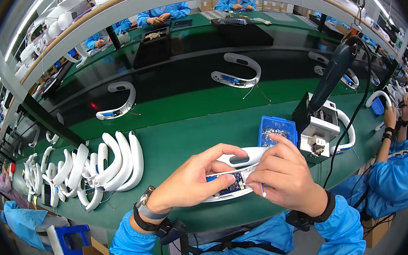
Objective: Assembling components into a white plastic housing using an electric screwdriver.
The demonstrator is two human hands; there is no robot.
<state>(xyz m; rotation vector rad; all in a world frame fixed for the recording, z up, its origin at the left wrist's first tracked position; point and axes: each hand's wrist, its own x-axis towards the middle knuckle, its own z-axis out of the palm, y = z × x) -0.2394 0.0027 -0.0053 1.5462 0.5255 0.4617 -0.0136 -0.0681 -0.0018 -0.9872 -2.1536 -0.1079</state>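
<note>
My left hand (194,177) is closed around a white curved plastic housing (247,155), its thumb pressing near a dark circuit board (232,182) set in the open side. My right hand (287,176) meets the other side of the same housing, fingers pinched together at its edge. A thin piece with a pale tip (263,191) sticks out below those fingers; what they pinch is mostly hidden. Just beyond the hands stands a blue bin (264,135) of small metal screws.
A dark electric screwdriver (334,73) hangs over a metal-topped screw feeder (321,125). White curved housings (121,161) are piled at left. Another housing (239,81) lies on the dark conveyor (178,84). A co-worker in blue (390,165) sits at right.
</note>
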